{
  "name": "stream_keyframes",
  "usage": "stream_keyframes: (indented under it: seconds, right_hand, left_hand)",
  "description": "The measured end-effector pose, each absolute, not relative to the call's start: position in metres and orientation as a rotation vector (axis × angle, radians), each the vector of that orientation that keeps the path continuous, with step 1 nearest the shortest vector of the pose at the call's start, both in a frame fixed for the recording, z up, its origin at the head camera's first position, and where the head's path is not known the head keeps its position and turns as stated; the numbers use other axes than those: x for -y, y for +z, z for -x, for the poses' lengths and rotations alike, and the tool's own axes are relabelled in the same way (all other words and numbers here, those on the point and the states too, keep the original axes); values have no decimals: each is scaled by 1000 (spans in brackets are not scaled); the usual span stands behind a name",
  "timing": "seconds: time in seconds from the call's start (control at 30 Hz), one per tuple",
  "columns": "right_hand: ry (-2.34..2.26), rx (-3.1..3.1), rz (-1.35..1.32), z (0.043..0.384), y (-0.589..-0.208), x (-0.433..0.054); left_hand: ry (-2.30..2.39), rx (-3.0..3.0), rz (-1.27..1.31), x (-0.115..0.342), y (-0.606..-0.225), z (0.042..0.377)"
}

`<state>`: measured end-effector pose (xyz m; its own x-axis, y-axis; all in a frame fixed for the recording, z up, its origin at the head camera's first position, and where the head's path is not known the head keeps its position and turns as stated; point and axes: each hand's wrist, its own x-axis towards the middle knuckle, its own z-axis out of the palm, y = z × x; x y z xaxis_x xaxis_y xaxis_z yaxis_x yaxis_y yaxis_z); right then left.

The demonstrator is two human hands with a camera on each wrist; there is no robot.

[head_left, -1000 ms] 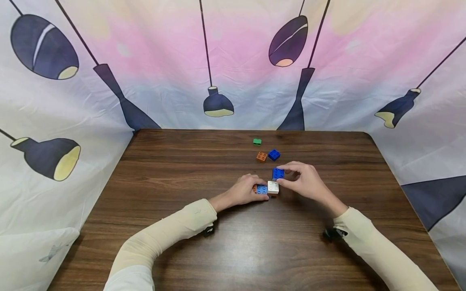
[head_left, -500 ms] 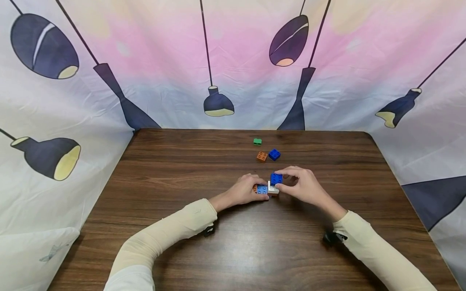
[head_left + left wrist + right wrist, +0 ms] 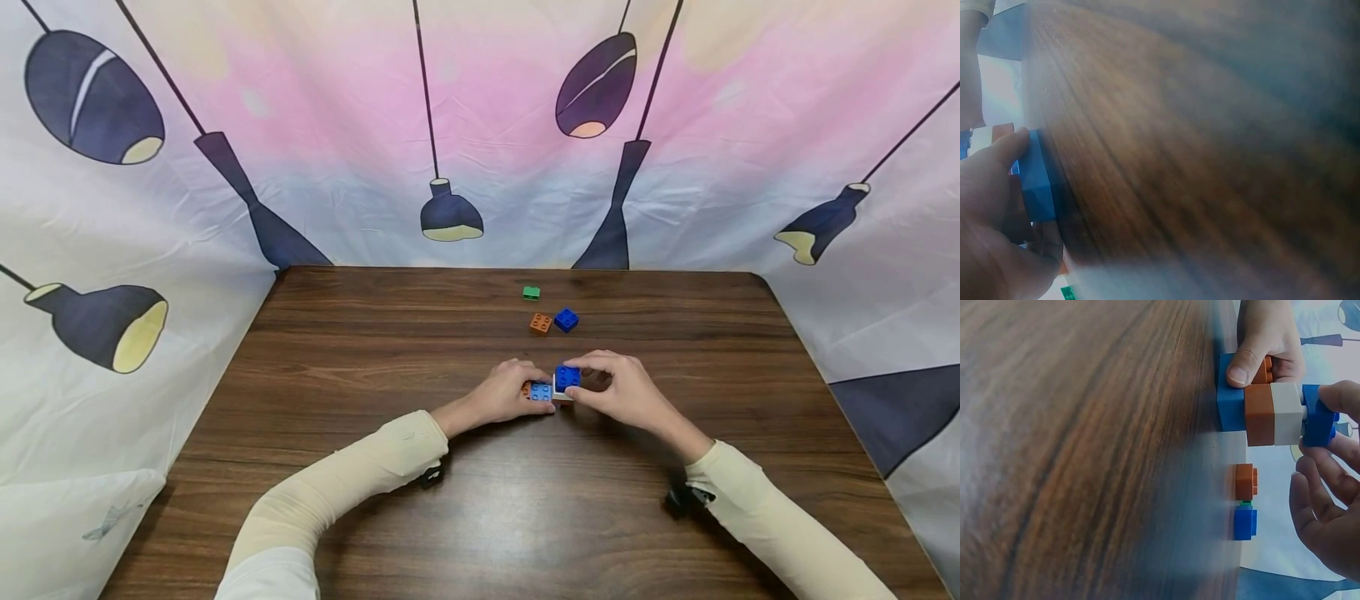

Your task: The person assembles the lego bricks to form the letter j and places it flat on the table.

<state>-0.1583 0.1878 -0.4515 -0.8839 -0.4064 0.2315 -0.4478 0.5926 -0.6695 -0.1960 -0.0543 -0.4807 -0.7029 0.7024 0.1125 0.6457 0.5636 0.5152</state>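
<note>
Pinches a dark blue brick (image 3: 1319, 419) between thumb and fingertips of the right hand (image 3: 626, 385), in a narrow grip directly over a white brick (image 3: 1287, 414). In the right wrist view, a slight tilt to the dark blue brick, with white studs visible in the gap between the two. Reaches in from the lower right, in a cream right sleeve (image 3: 780, 517), remaining fingers loosely bent.

Grips a light blue brick (image 3: 541, 392) at the surface (image 3: 480, 517) with the left hand (image 3: 504, 393), thumb along the near side, fingers along the far side. Reaches in from the lower left, elbow bent, in a cream left sleeve (image 3: 345, 475).

At the right end of the light blue brick, stacked upward: a lower orange brick (image 3: 1259, 414), then the white brick. Toward the other end, partly covered by the left hand: a second orange brick (image 3: 1264, 370).

Beyond the hands: a loose orange brick (image 3: 541, 323) just beside a loose blue brick (image 3: 566, 320); farther back, a green brick (image 3: 531, 293).
</note>
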Motion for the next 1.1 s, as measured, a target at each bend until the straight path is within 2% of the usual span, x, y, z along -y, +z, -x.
stream_keyframes:
  seconds: [1.1]
  right_hand:
    - [1230,2736,-814,160,-453,-188]
  left_hand:
    - [797,-2681,-1147,54,-481,195]
